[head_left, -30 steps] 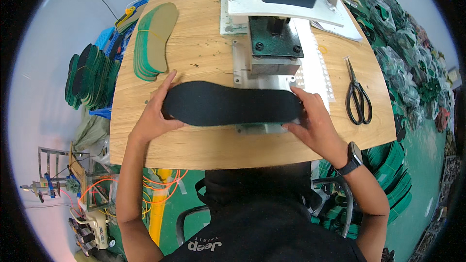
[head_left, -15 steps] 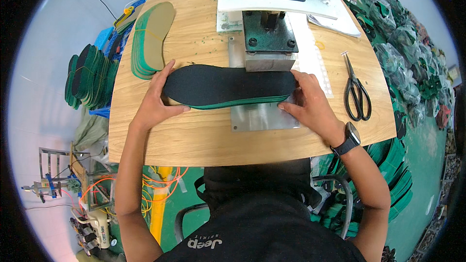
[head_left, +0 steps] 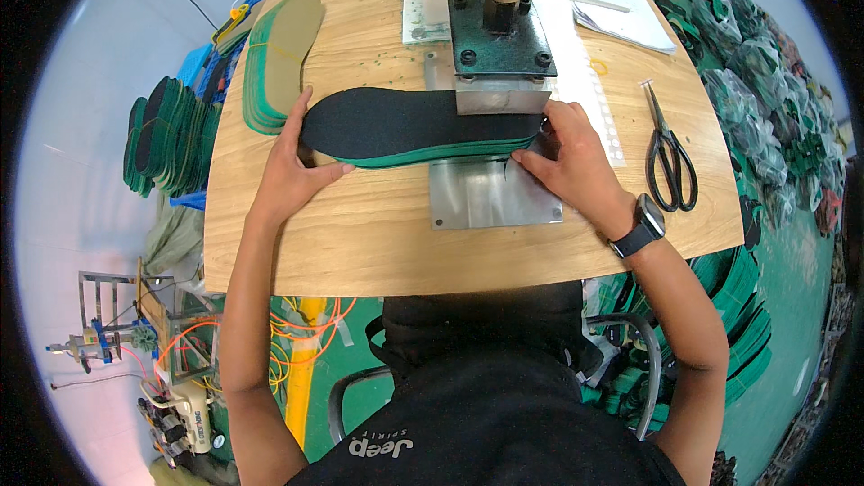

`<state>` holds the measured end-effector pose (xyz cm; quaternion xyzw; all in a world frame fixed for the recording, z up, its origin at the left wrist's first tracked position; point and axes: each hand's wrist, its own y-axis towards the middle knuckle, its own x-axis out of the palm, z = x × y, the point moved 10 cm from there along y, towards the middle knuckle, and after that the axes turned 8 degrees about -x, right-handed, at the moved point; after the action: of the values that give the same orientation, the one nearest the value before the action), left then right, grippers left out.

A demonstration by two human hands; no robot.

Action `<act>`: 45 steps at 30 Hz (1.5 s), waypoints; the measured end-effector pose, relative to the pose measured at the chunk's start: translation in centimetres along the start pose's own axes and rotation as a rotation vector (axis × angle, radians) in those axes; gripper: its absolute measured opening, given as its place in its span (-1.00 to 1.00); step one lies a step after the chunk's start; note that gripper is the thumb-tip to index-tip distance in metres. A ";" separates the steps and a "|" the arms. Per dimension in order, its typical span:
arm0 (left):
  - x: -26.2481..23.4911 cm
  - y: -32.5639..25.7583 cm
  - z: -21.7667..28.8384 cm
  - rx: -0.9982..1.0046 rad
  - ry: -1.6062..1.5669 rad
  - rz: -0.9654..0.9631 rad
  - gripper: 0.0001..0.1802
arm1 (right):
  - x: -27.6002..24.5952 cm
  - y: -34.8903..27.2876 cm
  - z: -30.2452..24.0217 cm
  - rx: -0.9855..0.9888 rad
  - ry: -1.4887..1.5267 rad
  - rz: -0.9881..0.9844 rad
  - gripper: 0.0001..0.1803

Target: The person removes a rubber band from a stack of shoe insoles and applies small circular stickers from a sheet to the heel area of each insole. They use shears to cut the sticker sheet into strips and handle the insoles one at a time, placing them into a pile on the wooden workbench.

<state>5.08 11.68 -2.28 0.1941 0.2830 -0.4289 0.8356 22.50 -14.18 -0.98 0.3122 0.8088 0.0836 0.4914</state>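
A stack of insoles, black on top with green edges, lies crosswise on the table and over a metal base plate. My left hand grips its wide left end, thumb along the near edge and fingers at the far side. Around the right end my right hand is closed, thumb at the near edge. The steel block of a press, under a dark bolted plate, overhangs the far right part of the stack. Whether the block touches the top insole, I cannot tell.
A banded stack of tan and green insoles lies at the table's far left. Black-handled scissors rest at the right. More insole bundles stand beyond the left edge; bagged material is piled at the right.
Both hands have slid the insole stack away from me, so more of it now lies under the press block. The whole view has shifted slightly.
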 end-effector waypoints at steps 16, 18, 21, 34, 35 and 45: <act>-2.7 -5.4 -1.4 -0.001 -0.158 0.195 -0.21 | -4.6 -1.7 -0.9 -0.132 -0.181 0.134 -0.63; -3.2 -6.9 -0.1 0.018 -0.105 0.260 -0.32 | -3.4 -2.2 0.0 -0.116 -0.301 0.041 -0.75; -1.7 -8.0 1.2 0.034 -0.247 0.238 -0.56 | -2.8 -1.5 0.5 -0.111 -0.405 0.021 -0.86; 19.4 -8.6 9.9 -0.407 -0.636 -0.543 -0.66 | -9.4 -8.6 -7.7 -0.197 -0.177 0.105 -0.83; 20.1 -8.5 10.9 -0.377 -0.556 -0.583 -0.67 | -9.2 -10.0 -9.2 -0.240 -0.155 0.029 -0.76; 20.9 -10.0 15.2 -0.298 -0.644 -0.628 -0.85 | -5.4 -15.1 -3.9 0.409 0.758 0.160 -0.71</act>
<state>11.38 -15.18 -4.87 -0.1660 0.1128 -0.6539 0.7295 14.61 -28.62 -1.67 0.4119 0.9051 0.0683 0.0799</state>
